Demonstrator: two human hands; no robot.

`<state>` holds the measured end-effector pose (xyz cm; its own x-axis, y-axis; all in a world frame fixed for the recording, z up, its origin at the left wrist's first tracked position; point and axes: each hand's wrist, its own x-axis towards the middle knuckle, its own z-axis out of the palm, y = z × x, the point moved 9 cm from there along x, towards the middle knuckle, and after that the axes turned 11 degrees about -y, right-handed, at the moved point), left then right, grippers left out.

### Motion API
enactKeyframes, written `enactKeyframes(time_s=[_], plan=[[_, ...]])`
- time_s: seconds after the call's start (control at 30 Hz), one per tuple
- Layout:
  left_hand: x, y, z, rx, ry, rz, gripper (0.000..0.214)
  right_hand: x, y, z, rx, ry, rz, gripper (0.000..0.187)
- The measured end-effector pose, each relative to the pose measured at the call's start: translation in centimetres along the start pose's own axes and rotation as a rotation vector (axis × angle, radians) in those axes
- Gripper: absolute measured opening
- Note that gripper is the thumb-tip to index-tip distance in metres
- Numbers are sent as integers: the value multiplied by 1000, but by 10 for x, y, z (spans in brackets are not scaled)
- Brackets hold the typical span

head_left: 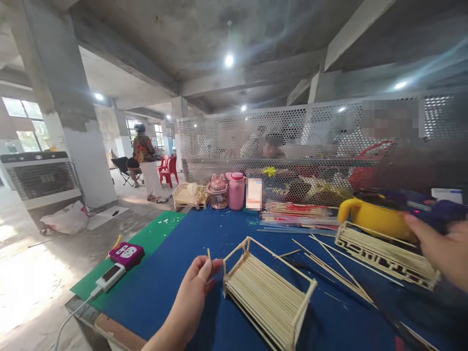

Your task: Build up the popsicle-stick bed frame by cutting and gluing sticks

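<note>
My left hand (195, 287) pinches a short thin wooden stick (208, 254) upright between thumb and fingers, beside the left corner of a small bench-like frame (268, 292) made of pale sticks. The frame stands on the blue mat, with a slatted top and a raised rail. At the right edge, blurred, my right hand (444, 248) is closed around a dark blue tool with a small red light, which looks like a glue gun (424, 207). Below it lies a second stick model (387, 256) with patterned sides, in front of a yellow pot (376, 217).
Loose sticks (336, 273) lie right of the frame; bundled sticks (296, 214) are behind. A pink bottle (236, 192), pink jar (218, 195) and another stick model (190, 196) line the back by a perforated screen (219, 146). A purple device (126, 254) with cable sits left. People are beyond.
</note>
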<state>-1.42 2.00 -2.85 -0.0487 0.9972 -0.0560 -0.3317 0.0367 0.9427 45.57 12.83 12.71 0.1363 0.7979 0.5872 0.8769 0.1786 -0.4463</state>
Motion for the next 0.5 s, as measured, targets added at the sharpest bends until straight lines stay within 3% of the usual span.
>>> enactKeyframes(time_s=[0.07,0.1,0.17,0.23,0.37,0.5], plan=[[-12,-9,8,-38,-29,11,31,-26,-49,0,-15,-105,31,27],[-16,-11,12,-56,-38,34,32,-39,-78,5,24,-180,-22,23],[-20,-13,16,-84,-34,95,33,-67,-139,11,108,-253,-268,28],[-21,-13,18,-100,-21,138,33,-93,-184,25,145,-388,-483,34],[-22,-19,19,-114,-8,141,36,-120,-216,56,149,-619,-646,37],[-24,-27,15,-88,-2,121,35,-124,-227,74,95,-705,-752,38]])
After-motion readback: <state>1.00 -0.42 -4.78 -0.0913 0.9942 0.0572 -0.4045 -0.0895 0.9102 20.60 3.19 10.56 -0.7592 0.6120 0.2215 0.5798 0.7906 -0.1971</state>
